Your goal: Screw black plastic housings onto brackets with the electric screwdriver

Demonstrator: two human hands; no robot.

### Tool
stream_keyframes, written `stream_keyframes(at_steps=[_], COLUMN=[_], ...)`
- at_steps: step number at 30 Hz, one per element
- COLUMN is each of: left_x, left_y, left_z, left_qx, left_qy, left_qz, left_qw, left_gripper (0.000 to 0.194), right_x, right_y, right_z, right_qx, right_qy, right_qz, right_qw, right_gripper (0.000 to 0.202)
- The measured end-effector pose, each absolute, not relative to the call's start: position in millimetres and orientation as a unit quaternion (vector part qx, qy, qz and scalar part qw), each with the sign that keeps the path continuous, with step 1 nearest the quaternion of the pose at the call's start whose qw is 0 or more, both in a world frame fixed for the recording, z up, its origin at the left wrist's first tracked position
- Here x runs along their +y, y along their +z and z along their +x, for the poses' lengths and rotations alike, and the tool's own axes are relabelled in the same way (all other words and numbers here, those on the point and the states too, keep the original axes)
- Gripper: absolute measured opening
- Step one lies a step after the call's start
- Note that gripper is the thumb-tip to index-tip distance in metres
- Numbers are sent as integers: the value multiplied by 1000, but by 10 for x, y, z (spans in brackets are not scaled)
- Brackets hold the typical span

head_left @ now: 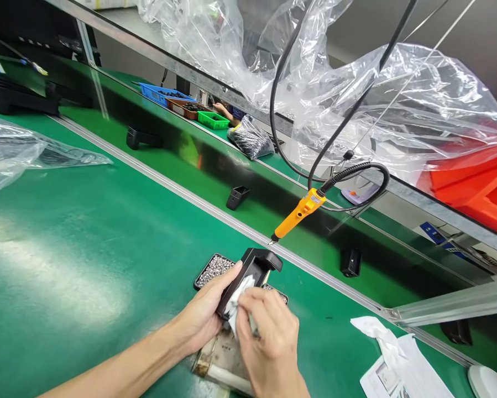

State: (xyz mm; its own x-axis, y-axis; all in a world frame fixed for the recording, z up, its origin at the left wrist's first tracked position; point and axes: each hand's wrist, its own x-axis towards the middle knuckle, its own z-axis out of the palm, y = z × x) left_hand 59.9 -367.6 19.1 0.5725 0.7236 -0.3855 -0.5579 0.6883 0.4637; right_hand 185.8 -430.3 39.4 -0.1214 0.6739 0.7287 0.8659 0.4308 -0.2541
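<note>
My left hand is wrapped round the side of a black plastic housing and holds it tilted over the bench. In my right hand a white cloth is pinched and pressed against the inside of the housing. Beneath both hands lies a worn, pale block-like fixture, partly hidden. A black tray of small metal screws sits behind my left hand. Another tray of small metal parts shows partly behind my right hand.
A yellow electric screwdriver hangs on a black cable just beyond the housing. White papers and crumpled tissue lie at the right. Clear plastic bags are at left and overhead. A metal rail crosses the green bench; a co-worker's hand shows beyond.
</note>
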Motion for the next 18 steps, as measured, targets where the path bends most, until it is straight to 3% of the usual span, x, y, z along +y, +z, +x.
stream_keyframes(at_steps=[6,13,18], left_x=[-3707,-3732,-3719], left_y=[179,131,117], left_z=[611,624,641], left_qx=[262,244,240], left_qy=[375,373,367], left_qz=[161,181,185], left_qw=[875,877,879], left_gripper=[27,30,36], right_x=[-4274,-4301,-4368], right_y=[445,427,535], right_z=[1899,1886,1991], right_qx=[-721,-708,-636], right_qy=[-139,-75,161], right_qz=[-534,-549,-580], right_qw=[420,439,483], right_gripper=[17,18,8])
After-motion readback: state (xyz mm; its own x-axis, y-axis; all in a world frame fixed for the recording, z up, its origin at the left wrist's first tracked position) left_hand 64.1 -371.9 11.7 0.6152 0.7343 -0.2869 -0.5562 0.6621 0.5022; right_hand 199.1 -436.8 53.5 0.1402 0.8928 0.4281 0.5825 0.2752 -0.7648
